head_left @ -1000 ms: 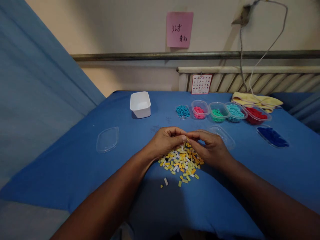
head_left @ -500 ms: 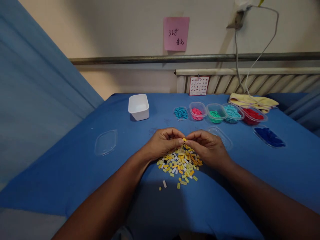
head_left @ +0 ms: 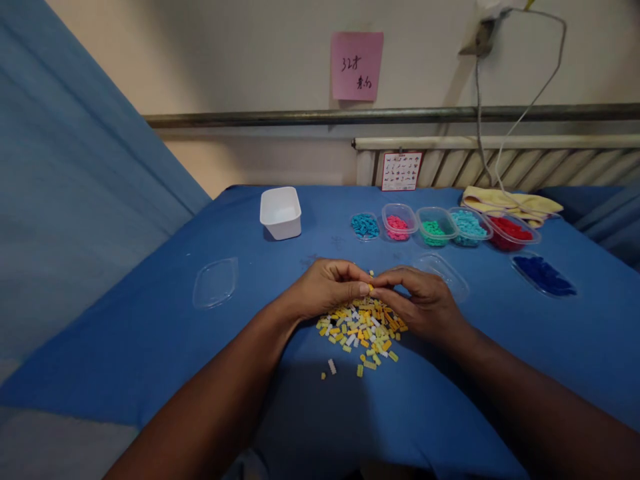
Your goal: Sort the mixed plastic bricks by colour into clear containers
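Observation:
My left hand (head_left: 330,288) and my right hand (head_left: 424,297) meet fingertip to fingertip above a loose pile of small bricks (head_left: 363,333). Both are closed in a pinch on a small yellow brick (head_left: 371,287), mostly covered by the fingers, so I cannot tell if it is one piece or several joined. The pile mixes yellow, pale yellow, orange and white pieces. A white brick (head_left: 332,366) and a tiny yellow piece (head_left: 323,376) lie apart at its near left.
A white tub (head_left: 281,230) stands at the back left, a clear lid (head_left: 215,283) nearer. Clear tubs of pink (head_left: 398,227), green (head_left: 434,231), light blue (head_left: 469,227) and red pieces (head_left: 511,230) line the back right. Dark blue pieces (head_left: 545,275) lie at right, near a yellow cloth (head_left: 513,201).
The fingers have shifted slightly around the yellow brick, and my right fingers are straighter. The whole view has drifted a little, with everything on the table slightly further right.

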Demonstrator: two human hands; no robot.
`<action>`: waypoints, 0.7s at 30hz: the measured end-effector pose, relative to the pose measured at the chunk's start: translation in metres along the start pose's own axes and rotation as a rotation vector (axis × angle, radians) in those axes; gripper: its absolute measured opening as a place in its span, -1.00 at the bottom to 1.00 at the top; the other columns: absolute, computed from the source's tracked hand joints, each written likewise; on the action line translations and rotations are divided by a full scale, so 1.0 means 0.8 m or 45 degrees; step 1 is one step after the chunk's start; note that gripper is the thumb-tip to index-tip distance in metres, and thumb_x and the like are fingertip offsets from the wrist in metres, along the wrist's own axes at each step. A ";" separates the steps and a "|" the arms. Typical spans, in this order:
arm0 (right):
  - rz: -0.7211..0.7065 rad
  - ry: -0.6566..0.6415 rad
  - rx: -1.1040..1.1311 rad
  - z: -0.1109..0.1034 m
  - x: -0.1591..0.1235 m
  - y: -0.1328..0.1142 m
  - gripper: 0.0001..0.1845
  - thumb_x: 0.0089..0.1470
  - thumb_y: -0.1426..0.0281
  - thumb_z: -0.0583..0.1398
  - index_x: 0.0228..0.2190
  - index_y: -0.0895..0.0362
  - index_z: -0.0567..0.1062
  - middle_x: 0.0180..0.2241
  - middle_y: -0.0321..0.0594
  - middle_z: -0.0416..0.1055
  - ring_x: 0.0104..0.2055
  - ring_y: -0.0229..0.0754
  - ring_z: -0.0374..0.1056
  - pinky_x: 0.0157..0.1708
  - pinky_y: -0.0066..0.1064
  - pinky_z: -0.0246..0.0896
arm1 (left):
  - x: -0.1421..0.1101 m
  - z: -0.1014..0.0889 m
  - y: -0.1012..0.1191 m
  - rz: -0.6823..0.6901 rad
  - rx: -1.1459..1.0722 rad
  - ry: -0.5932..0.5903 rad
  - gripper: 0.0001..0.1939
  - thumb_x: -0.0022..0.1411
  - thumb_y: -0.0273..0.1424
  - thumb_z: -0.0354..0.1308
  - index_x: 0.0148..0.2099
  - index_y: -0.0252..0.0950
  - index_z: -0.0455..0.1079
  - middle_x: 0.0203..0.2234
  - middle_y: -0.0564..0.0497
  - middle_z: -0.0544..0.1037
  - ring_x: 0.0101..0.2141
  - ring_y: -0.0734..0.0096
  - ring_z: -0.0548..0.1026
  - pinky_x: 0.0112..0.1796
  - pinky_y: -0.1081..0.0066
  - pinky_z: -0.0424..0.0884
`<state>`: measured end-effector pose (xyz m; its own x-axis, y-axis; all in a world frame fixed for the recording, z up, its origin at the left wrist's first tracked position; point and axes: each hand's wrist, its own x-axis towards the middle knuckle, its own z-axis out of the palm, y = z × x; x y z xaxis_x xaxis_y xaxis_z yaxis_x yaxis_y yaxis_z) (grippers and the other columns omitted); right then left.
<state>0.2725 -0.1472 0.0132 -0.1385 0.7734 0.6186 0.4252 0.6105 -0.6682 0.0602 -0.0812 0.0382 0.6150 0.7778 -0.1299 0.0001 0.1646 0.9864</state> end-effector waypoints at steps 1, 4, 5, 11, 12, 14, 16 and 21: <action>0.021 0.012 0.016 0.001 -0.001 -0.001 -0.93 0.29 0.35 0.36 -0.18 -0.01 0.69 -0.25 -0.26 0.69 -0.24 -0.14 0.61 -0.21 -0.32 0.51 | -0.001 -0.001 0.001 0.010 0.003 -0.003 -0.63 -0.01 -0.21 0.62 -0.25 -0.34 0.67 -0.37 -0.04 0.68 -0.38 0.47 0.55 -0.28 0.44 0.44; 0.114 0.024 0.077 0.004 -0.004 -0.001 -0.93 0.27 0.33 0.38 -0.19 -0.01 0.69 -0.26 -0.28 0.70 -0.27 -0.15 0.61 -0.22 -0.34 0.52 | -0.002 -0.001 0.003 0.012 0.022 -0.015 -0.63 -0.02 -0.21 0.62 -0.27 -0.35 0.66 -0.38 -0.04 0.67 -0.38 0.47 0.55 -0.27 0.43 0.45; 0.143 0.021 0.097 0.005 -0.005 0.000 -0.92 0.26 0.32 0.39 -0.19 -0.01 0.70 -0.27 -0.28 0.69 -0.28 -0.15 0.60 -0.23 -0.34 0.53 | -0.002 0.000 0.002 0.006 0.027 -0.019 -0.63 -0.02 -0.21 0.62 -0.27 -0.35 0.65 -0.38 -0.04 0.67 -0.39 0.48 0.55 -0.28 0.44 0.45; 0.226 0.034 0.109 -0.001 0.001 0.007 -0.88 0.25 0.27 0.38 -0.22 0.03 0.69 -0.27 -0.23 0.68 -0.25 -0.11 0.59 -0.21 -0.27 0.53 | 0.004 0.014 -0.005 0.030 -0.072 0.050 -0.64 0.07 -0.22 0.57 -0.24 -0.35 0.59 -0.45 0.02 0.62 -0.48 0.56 0.49 -0.38 0.51 0.41; 0.227 0.045 0.106 -0.005 0.003 0.007 -0.86 0.25 0.26 0.38 -0.20 0.04 0.69 -0.26 -0.22 0.68 -0.25 -0.10 0.59 -0.21 -0.27 0.53 | 0.006 0.014 -0.005 0.042 -0.075 0.054 -0.66 0.11 -0.22 0.55 -0.23 -0.34 0.58 -0.44 0.01 0.63 -0.48 0.56 0.50 -0.38 0.51 0.42; 0.236 0.079 0.088 -0.016 0.006 0.009 -0.82 0.27 0.25 0.36 -0.13 0.05 0.68 -0.22 -0.21 0.69 -0.23 -0.10 0.59 -0.19 -0.26 0.51 | 0.008 0.010 -0.002 0.072 -0.045 0.084 -0.70 0.16 -0.24 0.50 -0.21 -0.35 0.58 -0.40 -0.05 0.67 -0.44 0.51 0.55 -0.35 0.48 0.47; 0.256 0.113 0.027 -0.029 0.009 0.013 -0.80 0.32 0.24 0.31 -0.12 0.06 0.67 -0.23 -0.20 0.68 -0.24 -0.11 0.58 -0.21 -0.26 0.50 | 0.009 -0.002 0.005 0.120 -0.018 0.171 -0.73 0.17 -0.27 0.48 -0.23 -0.36 0.57 -0.34 -0.12 0.70 -0.39 0.45 0.61 -0.33 0.46 0.50; 0.242 -0.128 -0.198 -0.046 0.010 0.030 -0.80 0.32 0.31 0.24 -0.12 0.07 0.66 -0.28 -0.20 0.67 -0.29 -0.09 0.56 -0.30 -0.27 0.44 | 0.014 -0.047 0.020 0.289 -0.082 0.465 -0.73 0.01 -0.38 0.52 -0.33 -0.34 0.48 -0.38 -0.05 0.67 -0.45 0.45 0.60 -0.44 0.49 0.48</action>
<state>0.3143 -0.1329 0.0177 -0.1281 0.8896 0.4385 0.5835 0.4251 -0.6920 0.0372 -0.0473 0.0488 0.2746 0.9602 0.0507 -0.1590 -0.0066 0.9873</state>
